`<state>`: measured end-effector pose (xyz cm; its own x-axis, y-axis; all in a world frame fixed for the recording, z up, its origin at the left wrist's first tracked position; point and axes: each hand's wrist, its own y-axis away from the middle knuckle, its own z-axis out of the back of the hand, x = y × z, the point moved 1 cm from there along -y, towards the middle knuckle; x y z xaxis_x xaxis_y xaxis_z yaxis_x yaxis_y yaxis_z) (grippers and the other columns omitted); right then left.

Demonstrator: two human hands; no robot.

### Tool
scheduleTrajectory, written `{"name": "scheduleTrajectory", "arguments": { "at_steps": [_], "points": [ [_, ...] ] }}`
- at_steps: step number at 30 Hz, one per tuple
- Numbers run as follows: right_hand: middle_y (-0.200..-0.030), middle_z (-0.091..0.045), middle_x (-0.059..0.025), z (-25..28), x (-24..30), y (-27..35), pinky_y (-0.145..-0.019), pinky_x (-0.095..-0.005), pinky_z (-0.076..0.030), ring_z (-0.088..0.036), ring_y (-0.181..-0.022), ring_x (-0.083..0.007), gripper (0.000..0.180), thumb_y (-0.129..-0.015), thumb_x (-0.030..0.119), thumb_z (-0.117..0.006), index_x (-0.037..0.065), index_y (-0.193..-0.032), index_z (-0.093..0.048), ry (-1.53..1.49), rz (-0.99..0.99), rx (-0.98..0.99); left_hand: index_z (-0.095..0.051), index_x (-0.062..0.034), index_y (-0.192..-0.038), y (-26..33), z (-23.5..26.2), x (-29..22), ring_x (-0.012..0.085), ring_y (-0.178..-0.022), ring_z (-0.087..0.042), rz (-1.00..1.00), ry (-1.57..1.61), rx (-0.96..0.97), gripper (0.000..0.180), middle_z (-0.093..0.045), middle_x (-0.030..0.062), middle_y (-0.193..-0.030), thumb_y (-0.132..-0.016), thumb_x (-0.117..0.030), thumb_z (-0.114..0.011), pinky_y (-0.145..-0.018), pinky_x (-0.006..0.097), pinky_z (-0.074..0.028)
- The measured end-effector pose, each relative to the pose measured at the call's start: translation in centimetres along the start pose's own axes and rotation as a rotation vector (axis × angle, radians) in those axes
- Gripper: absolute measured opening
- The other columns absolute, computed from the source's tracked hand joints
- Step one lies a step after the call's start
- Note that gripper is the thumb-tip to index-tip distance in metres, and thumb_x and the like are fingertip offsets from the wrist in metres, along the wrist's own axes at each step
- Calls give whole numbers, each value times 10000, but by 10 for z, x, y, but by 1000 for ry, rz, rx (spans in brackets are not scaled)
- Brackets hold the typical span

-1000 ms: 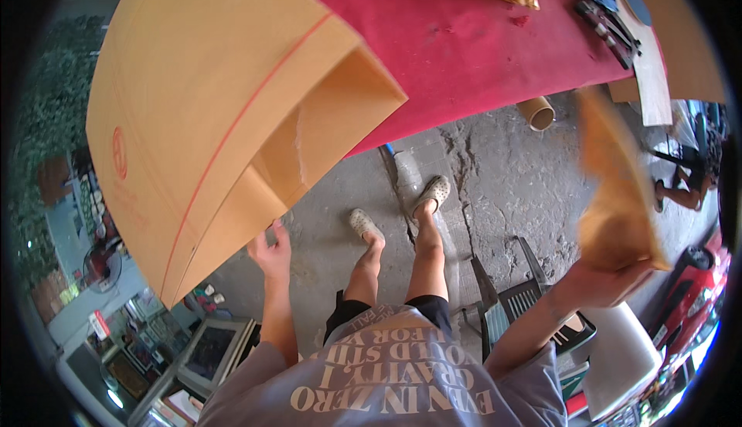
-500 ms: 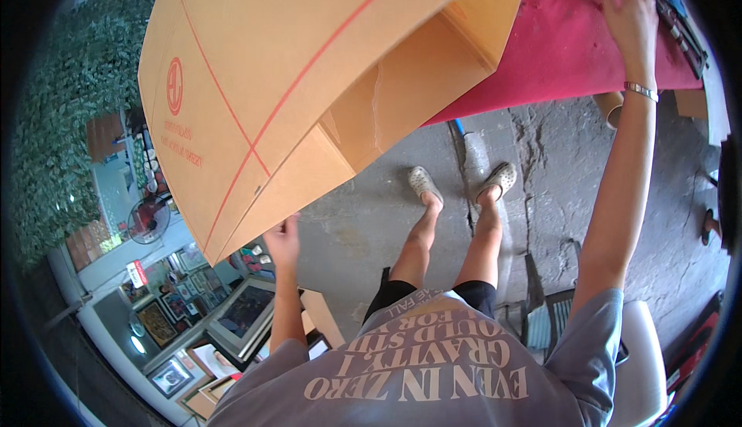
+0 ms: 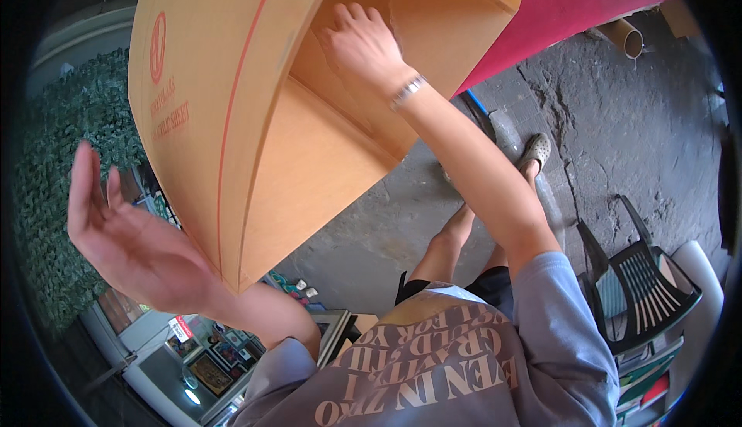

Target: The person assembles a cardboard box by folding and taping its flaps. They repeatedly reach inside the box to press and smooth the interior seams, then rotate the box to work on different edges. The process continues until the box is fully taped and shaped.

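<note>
A large brown cardboard box (image 3: 201, 64) with red printed lines is tilted in front of me, its open end facing me. My right hand (image 3: 359, 50), with a metal watch band on the wrist, reaches into that opening near the inner wall. Its fingers are bent away; their tips are hidden, so I cannot tell whether they hold anything. At the box's left side my left hand (image 3: 147, 253) is raised with the palm turned up and fingers apart, nothing in it. The box's lower corner overlaps my left wrist.
A red-covered table (image 3: 572, 17) carries part of the box. Beneath its edge lies a cardboard tube (image 3: 622, 38). A black mesh chair (image 3: 645, 292) stands on my right. Framed pictures (image 3: 212, 373) are at the lower left, leafy greenery (image 3: 54, 187) at the far left.
My right hand has moved left from the table's far right into the box opening, away from a crumpled yellowish piece. My left hand has risen outside the box, which has turned.
</note>
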<state>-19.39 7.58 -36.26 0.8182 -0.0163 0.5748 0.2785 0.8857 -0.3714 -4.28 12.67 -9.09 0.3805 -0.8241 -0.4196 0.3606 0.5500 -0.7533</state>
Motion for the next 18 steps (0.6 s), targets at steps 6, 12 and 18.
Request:
{"name": "scheduleTrajectory", "arguments": {
  "at_steps": [6,12,18],
  "points": [
    [-1112,-663,-76,-62,2,-54,-910,-382,-423,-568,-1108,-259,137,-861,186,-652,149,-831,-780,150,9,-1,-509,94,-1389,-3,-30,-11,295,-1355,-521,-65,-277,216,660,-565,256,-1417,-1084,-487,-437,-1104,493,-426],
    [-1070,-688,-62,-93,12,-65,-882,-366,-412,-566,-1110,-234,131,-858,204,-659,191,-825,-785,210,-11,-200,-461,79,-1431,3,-14,-1,337,-1289,-581,82,-85,288,643,-557,292,-1407,-1073,-454,-489,-1037,496,-516],
    [-1024,-701,-44,-88,18,-60,-869,-358,-404,-569,-1090,-222,122,-857,215,-667,208,-816,-782,259,-17,-224,-426,64,-1463,0,-12,-1,373,-1250,-616,120,-18,311,641,-552,315,-1399,-1064,-427,-525,-1004,510,-564]
  ]
}}
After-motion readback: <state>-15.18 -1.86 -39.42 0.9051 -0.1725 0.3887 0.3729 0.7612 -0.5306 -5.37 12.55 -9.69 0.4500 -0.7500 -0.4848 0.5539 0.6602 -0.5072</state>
